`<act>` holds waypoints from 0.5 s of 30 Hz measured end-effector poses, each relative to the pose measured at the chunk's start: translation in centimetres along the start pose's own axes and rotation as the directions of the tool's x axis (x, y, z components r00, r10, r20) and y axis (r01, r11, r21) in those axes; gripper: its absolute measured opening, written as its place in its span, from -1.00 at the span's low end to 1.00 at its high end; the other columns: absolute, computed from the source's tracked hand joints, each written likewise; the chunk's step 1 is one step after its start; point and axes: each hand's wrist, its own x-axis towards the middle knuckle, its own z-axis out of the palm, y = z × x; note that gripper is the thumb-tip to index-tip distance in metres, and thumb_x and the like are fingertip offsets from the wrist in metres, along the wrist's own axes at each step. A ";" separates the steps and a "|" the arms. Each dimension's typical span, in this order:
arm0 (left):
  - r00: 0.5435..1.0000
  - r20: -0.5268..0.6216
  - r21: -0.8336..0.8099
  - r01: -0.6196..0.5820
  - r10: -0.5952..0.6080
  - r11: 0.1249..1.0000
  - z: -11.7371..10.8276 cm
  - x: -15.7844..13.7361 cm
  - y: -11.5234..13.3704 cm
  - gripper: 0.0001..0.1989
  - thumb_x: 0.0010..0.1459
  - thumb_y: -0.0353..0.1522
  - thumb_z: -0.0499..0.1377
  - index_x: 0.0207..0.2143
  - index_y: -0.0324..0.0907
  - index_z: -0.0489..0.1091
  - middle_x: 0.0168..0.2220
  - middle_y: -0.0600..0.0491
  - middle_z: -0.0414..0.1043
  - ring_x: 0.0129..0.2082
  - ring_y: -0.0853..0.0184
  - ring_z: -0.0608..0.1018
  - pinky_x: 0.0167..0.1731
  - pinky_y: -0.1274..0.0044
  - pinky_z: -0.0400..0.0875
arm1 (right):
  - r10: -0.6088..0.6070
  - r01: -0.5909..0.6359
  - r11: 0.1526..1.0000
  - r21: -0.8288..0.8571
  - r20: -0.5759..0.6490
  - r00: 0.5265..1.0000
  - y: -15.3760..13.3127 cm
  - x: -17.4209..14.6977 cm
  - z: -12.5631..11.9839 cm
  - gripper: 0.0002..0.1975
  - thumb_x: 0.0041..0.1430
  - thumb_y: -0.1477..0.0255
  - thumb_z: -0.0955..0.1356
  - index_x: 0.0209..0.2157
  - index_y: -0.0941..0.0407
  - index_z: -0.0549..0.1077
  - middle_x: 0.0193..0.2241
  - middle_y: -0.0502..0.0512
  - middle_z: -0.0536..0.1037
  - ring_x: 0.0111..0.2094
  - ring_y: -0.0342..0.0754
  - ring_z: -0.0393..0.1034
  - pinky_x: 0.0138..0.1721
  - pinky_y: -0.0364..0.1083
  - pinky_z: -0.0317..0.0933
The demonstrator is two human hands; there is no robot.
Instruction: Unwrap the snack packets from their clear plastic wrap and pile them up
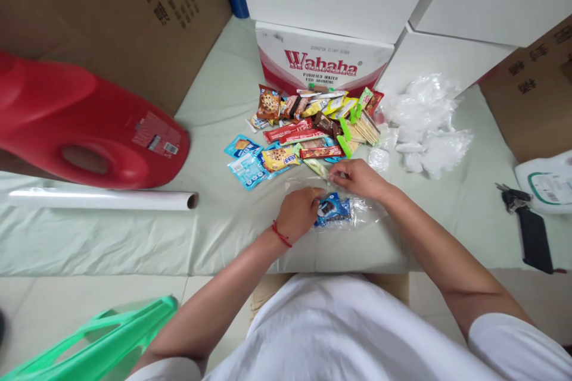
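My left hand (300,213), with a red string bracelet at the wrist, is closed on the rim of a clear plastic bag (363,214). Inside the bag lies a blue snack packet (333,211). My right hand (356,178) is just above the bag, its fingers pinched at the end of a slim pale green snack packet (315,166). Beyond both hands is a heap of wrapped snacks: red bars (289,130), a yellow cookie packet (280,158), light blue packets (247,170) and stick packs with green ends (364,130).
Crumpled clear plastic bags (424,125) lie right of the heap. A Wahaha carton (326,59) stands behind it. To the left are a red detergent jug (111,119) and a white roll (102,199). Keys with a black case (534,238) and a white bottle (547,181) are at right.
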 end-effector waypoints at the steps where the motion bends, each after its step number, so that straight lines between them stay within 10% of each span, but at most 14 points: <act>1: 1.000 0.029 -0.006 0.002 -0.002 1.000 -0.3 0.1 0.1 -0.60 0.25 -0.47 0.13 0.09 -0.09 0.55 0.01 0.02 0.66 0.04 0.16 0.65 0.12 0.34 0.48 | 0.002 -0.002 1.000 0.002 0.005 1.000 0.0 0.0 0.0 -0.87 0.29 0.45 0.37 -0.27 0.14 0.59 -0.36 0.06 0.61 -0.37 -0.09 0.42 -0.28 -0.16 0.14; 9: 0.976 0.217 0.204 -0.038 -0.008 0.978 -2.1 -0.2 2.7 -0.37 0.13 -0.14 0.39 0.23 -0.08 0.41 0.17 -0.08 0.50 0.09 0.04 0.60 0.01 0.35 0.52 | 0.001 -0.001 1.000 -0.005 0.019 1.000 -0.2 0.0 0.0 -0.87 0.30 0.45 0.36 -0.25 0.14 0.59 -0.34 0.07 0.61 -0.33 -0.07 0.46 -0.26 -0.16 0.17; 15: 0.974 0.221 0.367 -0.039 -0.047 0.929 -1.9 -1.0 4.6 -0.65 0.33 -0.23 0.20 0.11 -0.10 0.46 0.06 -0.04 0.51 0.00 0.11 0.63 -0.19 0.41 0.53 | 0.002 -0.002 0.999 -0.037 0.017 1.000 -0.2 0.0 0.3 -0.87 0.30 0.45 0.36 -0.25 0.14 0.58 -0.34 0.08 0.62 -0.32 -0.07 0.45 -0.24 -0.16 0.17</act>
